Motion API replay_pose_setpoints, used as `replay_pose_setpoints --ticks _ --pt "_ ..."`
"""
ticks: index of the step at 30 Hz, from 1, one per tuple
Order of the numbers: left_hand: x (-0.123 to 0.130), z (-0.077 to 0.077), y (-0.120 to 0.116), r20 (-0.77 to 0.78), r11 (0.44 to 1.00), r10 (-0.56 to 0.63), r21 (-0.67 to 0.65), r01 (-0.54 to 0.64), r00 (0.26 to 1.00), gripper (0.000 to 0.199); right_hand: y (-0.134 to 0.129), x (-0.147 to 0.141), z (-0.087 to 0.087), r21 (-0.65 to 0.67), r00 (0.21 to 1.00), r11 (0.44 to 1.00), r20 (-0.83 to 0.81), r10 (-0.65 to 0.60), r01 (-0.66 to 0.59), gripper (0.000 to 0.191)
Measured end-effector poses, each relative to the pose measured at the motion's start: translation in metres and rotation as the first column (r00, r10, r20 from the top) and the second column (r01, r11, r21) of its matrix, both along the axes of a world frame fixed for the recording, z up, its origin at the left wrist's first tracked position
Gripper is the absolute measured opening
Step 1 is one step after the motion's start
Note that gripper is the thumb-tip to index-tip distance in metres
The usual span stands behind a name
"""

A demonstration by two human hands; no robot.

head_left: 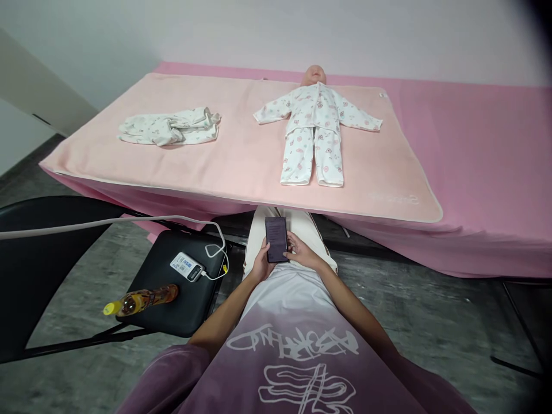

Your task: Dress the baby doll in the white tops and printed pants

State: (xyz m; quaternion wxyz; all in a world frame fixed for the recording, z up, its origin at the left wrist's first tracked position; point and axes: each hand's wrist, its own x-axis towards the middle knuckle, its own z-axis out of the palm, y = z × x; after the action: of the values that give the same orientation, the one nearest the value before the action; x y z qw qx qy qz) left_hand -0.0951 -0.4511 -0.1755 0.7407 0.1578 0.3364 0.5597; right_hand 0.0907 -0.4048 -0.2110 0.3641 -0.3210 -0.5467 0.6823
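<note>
A dark smartphone [276, 238] is held upright over my lap, below the table's front edge. My left hand [261, 262] is closed around its left side. On the other side, my right hand [299, 250] grips the phone's lower right edge, thumb at the screen. Beyond them on the table lies a baby doll [316, 75], face up with arms spread. It wears a white patterned baby top [318, 108] and matching trousers [313, 155]. To its left rests a loosely folded heap of white patterned baby clothes [170, 127].
A pale pink mat [241, 167] covers part of the pink tablecloth [483, 172]. At my left, a black folding chair [190, 316] bears a yellow-capped drink bottle [149, 300] and a white power bank [186, 267] with a cable [129, 219] crossing the chair.
</note>
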Motion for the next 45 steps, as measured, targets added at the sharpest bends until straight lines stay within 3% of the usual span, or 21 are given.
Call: replay_pose_setpoints --ticks 22,29,33,39,45 --pt "0.0 0.004 0.0 -0.036 1.0 -0.013 -0.019 0.012 0.999 0.064 -0.001 0.0 0.014 -0.078 1.0 0.997 0.01 -0.02 0.021 0.094" --pt "0.0 0.006 -0.001 -0.053 0.999 0.004 -0.04 -0.006 0.999 0.075 0.012 -0.012 0.034 -0.14 0.992 0.983 0.001 -0.123 0.122 0.061" --pt "0.002 0.006 -0.002 -0.037 0.999 -0.021 -0.032 0.02 0.999 0.08 0.027 -0.026 0.042 -0.214 0.981 0.96 0.101 -0.164 0.183 0.05" --pt "0.002 0.003 -0.002 -0.045 1.0 -0.02 -0.013 0.019 0.999 0.075 0.036 -0.038 0.045 -0.176 0.95 0.941 0.176 -0.257 0.287 0.047" --pt "0.002 0.005 -0.001 -0.055 0.999 -0.02 -0.047 0.018 0.998 0.076 0.034 -0.037 0.044 -0.134 0.942 0.942 0.187 -0.28 0.306 0.048"
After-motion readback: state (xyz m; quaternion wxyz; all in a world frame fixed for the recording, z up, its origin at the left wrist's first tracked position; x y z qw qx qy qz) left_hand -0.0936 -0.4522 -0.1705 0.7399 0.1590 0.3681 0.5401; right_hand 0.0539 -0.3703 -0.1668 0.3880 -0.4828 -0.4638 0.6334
